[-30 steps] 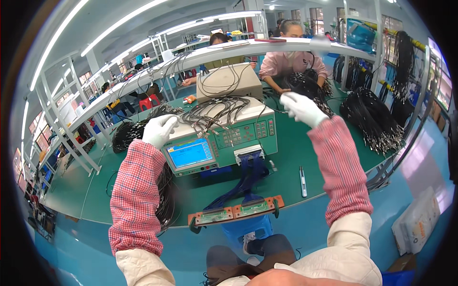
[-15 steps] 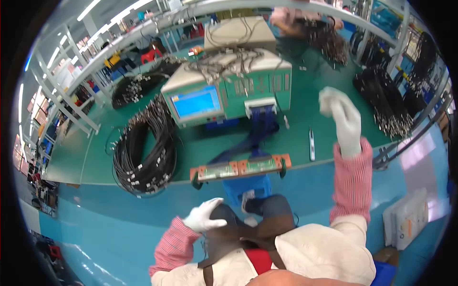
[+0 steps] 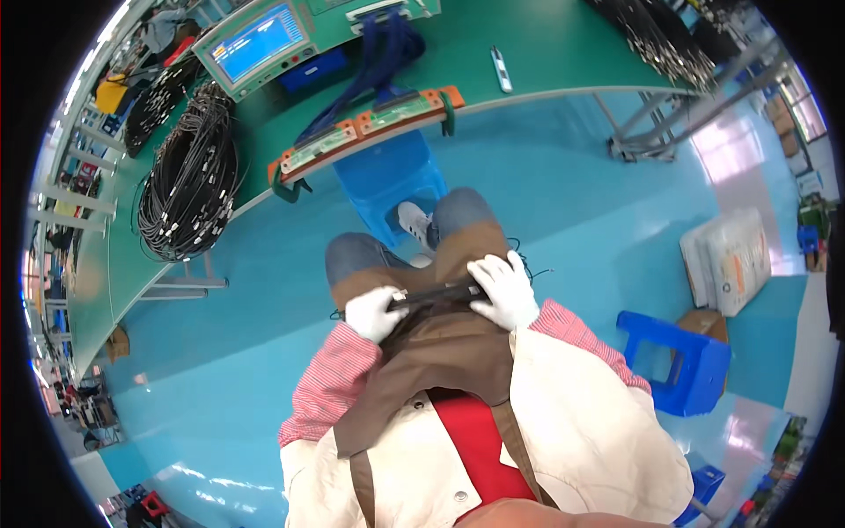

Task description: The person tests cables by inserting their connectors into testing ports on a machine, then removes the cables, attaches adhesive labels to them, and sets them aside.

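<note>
Left hand point(image 3: 374, 312): I am pinching the left end of a dark cable bundle point(image 3: 437, 294) with my fingers closed on it.
Right hand point(image 3: 504, 289): I am gripping its right end, fingers curled down.
Place: bundle is lying across my lap, on the brown apron point(image 3: 440, 352).
Progress: I am judging it as only beginning; the tester point(image 3: 264, 40) on the desk point(image 3: 563, 53) is waiting unused.

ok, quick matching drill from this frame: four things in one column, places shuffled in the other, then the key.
Things:
1. black cable bundle
2. blue stool
3. coil of black cables
4. tester with blue screen

Places:
A. on the floor to the person's right
B. top of the green bench
C. left part of the bench
D. between left hand and right hand, over the lap

Pairs: 1-D, 2-A, 3-C, 4-B
</note>
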{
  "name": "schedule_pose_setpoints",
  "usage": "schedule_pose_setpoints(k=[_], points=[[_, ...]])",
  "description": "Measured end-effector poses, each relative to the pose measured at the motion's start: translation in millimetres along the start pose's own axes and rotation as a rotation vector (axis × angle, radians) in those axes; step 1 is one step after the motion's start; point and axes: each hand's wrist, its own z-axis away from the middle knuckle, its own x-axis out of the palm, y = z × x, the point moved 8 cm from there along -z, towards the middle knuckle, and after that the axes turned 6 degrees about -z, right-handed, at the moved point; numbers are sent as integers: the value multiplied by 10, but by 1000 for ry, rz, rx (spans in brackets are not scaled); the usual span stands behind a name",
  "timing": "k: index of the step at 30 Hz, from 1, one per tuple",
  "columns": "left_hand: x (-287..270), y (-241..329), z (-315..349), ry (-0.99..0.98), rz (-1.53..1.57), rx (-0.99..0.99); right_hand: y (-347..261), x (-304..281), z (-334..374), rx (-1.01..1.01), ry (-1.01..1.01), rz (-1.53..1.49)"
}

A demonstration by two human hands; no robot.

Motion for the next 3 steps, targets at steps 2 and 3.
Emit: schedule_pose_setpoints(k=[2,3], points=[[-337,235,-147,52,55,45,201,-60,16,99,23,-10],[-532,416,-234,62,70,65,420,-45,49,182,24,-14]])
